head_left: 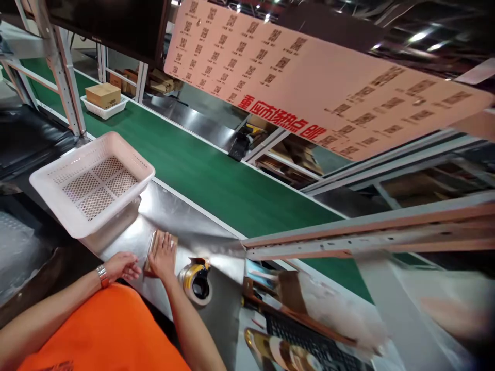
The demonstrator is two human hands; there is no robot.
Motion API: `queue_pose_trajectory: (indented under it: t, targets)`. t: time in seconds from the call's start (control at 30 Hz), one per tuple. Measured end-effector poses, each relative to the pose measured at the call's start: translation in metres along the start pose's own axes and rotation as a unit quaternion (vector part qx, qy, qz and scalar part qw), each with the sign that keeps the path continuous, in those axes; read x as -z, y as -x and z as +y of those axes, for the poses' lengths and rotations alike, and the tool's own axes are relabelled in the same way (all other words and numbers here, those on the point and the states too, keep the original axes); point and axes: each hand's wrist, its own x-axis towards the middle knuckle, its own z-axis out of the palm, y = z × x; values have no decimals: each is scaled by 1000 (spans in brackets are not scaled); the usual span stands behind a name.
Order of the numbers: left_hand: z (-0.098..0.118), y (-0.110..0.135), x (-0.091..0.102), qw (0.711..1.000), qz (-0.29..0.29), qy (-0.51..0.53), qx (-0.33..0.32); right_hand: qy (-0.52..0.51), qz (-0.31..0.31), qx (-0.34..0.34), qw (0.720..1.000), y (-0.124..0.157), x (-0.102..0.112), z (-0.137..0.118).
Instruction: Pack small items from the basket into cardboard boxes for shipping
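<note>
My right hand (164,256) lies flat on top of a small brown cardboard box (152,246), its fingers stretched out. Much of the box is hidden under it. To the left of the box, my left hand (120,267) hovers with loosely curled fingers, and I see nothing in it. A metal watch (102,276) is on that wrist. A tape dispenser (196,283) with a yellow and black body stands just right of my right hand. All of this is on a shiny metal worktop (226,309).
A white plastic basket (150,172) sits at the left beside a green conveyor belt (185,165). Farther along, a white tray (101,111) carries a carton (103,95). A metal rail (309,242) and a keyboard (309,340) are to the right. A printed board (309,77) hangs above.
</note>
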Motion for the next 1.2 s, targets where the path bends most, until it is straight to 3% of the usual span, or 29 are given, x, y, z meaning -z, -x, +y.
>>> queue_pose_trajectory:
  t: [0.13, 0.23, 0.37, 0.43, 0.53, 0.57, 0.63, 0.7, 0.77, 0.83, 0.93, 1.1, 1.2]
  targets:
    - [-9, -2, -13, 1000, -14, 3, -16, -7, -32, 44, 999, -7, 1, -16]
    - [-16, -3, -21, 1000, -7, 13, -25, -26, -72, 130, 989, 7, -1, -17]
    - [-21, 0, -24, 997, 22, 52, -54, -44, -134, 315, 938, 42, -1, 14]
    - [-23, 3, -19, 993, 57, 67, -80, -50, -163, 364, 916, 40, 10, 40]
    - [-30, 13, -7, 982, 126, 80, -118, -140, -143, 293, 935, -3, 47, 82]
    - [-34, 17, -2, 976, 153, 83, -130, -195, -88, 213, 953, -27, 64, 96]
    - [-41, 25, 10, 961, 209, 90, -154, -213, 8, 129, 968, -76, 97, 121]
    - [-44, 35, 24, 944, 264, 110, -164, -224, 94, 52, 969, -118, 122, 140]
    - [-41, 44, 39, 918, 328, 150, -166, -233, 142, 3, 962, -137, 131, 145]
    - [-30, 51, 54, 881, 395, 191, -180, -246, 143, -10, 959, -130, 120, 135]
    - [-1, 56, 78, 828, 468, 205, -231, -275, 93, 18, 957, -78, 74, 95]
    - [58, 43, 104, 802, 508, 141, -281, -353, -59, 90, 929, 35, -16, 29]
    - [85, 42, 109, 771, 560, 93, -290, -433, -139, 62, 888, 72, -39, 22]
